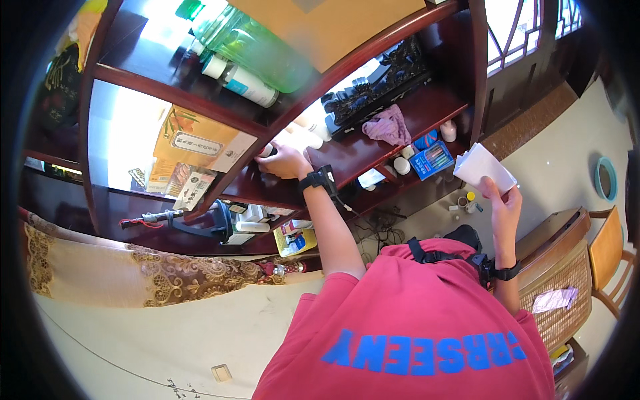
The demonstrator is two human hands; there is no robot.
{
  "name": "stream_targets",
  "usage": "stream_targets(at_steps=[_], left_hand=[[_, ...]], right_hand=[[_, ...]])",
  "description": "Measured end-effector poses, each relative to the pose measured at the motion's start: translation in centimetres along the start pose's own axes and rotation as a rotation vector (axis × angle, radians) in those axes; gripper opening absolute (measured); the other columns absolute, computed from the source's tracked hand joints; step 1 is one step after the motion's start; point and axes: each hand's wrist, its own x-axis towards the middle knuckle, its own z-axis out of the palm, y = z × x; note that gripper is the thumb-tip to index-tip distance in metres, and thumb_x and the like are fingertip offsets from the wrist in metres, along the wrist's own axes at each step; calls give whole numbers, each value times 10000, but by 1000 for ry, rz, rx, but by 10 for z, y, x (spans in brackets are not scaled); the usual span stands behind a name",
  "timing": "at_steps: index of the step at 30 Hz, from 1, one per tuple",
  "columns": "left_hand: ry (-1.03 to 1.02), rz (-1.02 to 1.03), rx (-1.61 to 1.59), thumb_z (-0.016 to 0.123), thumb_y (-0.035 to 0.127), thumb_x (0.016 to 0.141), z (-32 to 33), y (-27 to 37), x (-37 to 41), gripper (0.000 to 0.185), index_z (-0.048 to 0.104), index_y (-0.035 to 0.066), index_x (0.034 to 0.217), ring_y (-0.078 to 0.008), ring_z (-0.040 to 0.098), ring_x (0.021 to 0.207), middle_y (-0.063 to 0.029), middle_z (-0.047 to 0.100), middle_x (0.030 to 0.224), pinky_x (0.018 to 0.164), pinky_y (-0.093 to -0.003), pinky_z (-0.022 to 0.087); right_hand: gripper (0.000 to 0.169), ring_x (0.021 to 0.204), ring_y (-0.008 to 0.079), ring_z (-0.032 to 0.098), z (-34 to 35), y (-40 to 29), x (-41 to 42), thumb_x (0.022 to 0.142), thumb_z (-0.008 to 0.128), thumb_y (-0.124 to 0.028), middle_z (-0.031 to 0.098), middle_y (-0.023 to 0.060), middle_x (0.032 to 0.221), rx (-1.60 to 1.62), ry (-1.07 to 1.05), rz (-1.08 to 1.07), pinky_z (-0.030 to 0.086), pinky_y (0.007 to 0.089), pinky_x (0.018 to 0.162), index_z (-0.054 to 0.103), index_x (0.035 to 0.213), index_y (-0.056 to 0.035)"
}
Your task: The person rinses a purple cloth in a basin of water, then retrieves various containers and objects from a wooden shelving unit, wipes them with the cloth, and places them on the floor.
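Observation:
My left hand [284, 161] reaches into a dark red wooden shelf compartment, its fingers around a small bottle with a dark cap [267, 150], mostly hidden. White bottles [306, 134] stand just beyond it. In my right hand [500, 200], out over the floor, are folded white papers [484, 169] pinched between thumb and fingers. Between the hands, a crumpled pink cloth [387, 125] lies on the shelf board [350, 159], and a blue box of pens [432, 160] sits on the level below.
A black carved stand [376, 85] is at the back of the shelf. Green and white bottles [247, 86] lie above, beside yellow packets [187, 140]. A yellow basket [296, 242] sits low down. Cables [382, 227] trail beneath; a woven-seat chair [555, 295] stands at the right.

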Motion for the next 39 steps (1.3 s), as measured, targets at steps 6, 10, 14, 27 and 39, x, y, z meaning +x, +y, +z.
stream_targets(at_steps=[6,10,14,27,39], left_hand=[[-19,-309,-143,527,202,978,9,38,0,402,556,-59,1282,-472,610,1167,-282,540,1333,910,-590,545],[102,-335,-49,598,223,946,26,22,20,408,590,-26,1269,-464,649,1124,-265,605,1297,895,-561,564],[53,-346,19,744,283,887,8,39,6,461,661,73,1289,-419,702,1058,-180,705,1227,891,-503,582],[-6,-94,33,849,368,798,-11,6,24,377,777,30,950,-375,736,790,-146,775,876,703,-518,553],[16,-39,130,868,460,758,-16,10,24,473,780,25,920,-379,737,858,-144,777,924,759,-525,560]], right_hand=[[346,800,67,614,-6,5,21,961,757,-252,713,38,955,36,-18,12,480,230,695,682,1133,39],[348,780,65,603,-7,4,34,963,753,-262,709,39,943,39,-42,5,469,228,678,682,1132,34],[345,796,71,611,-11,-2,44,963,751,-248,709,44,946,37,-37,14,481,236,688,675,1135,41],[365,866,94,639,-16,11,51,967,748,-247,713,57,991,-56,-93,24,519,262,767,665,1157,53],[355,869,92,634,-14,9,41,972,743,-246,709,56,997,-50,-75,32,521,261,768,666,1144,55]])
